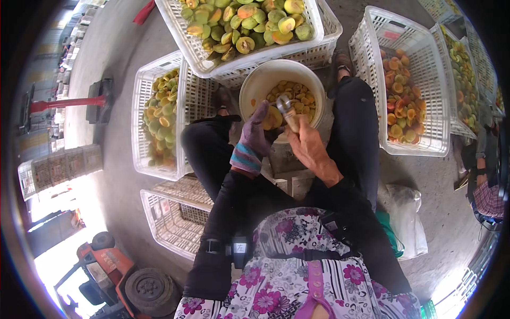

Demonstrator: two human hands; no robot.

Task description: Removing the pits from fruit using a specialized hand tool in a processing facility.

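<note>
My left hand (pixel 255 137), in a purple knit glove with a blue-striped cuff, holds a yellow-fleshed stone-fruit half (pixel 272 118), cut face up. Bare-skinned, my right hand (pixel 311 147) grips the wooden handle of a pitting tool (pixel 285 107). The tool's curved metal head is over the fruit's right edge; whether it touches the flesh I cannot tell. Both hands are above the near side of a white plastic bucket (pixel 248 85) between my knees. Yellow-orange fruit pieces (pixel 303 95) lie in its bottom; whether these are pits or flesh is unclear.
Beyond the bucket, a white crate (pixel 172 24) of halved fruit rests on another. Fruit-filled crates stand left (pixel 181 119) and right (pixel 438 115). Near my left leg sits another crate (pixel 153 223). A white sack (pixel 410 223), a forklift (pixel 119 275) and another person (pixel 488 199) are farther out.
</note>
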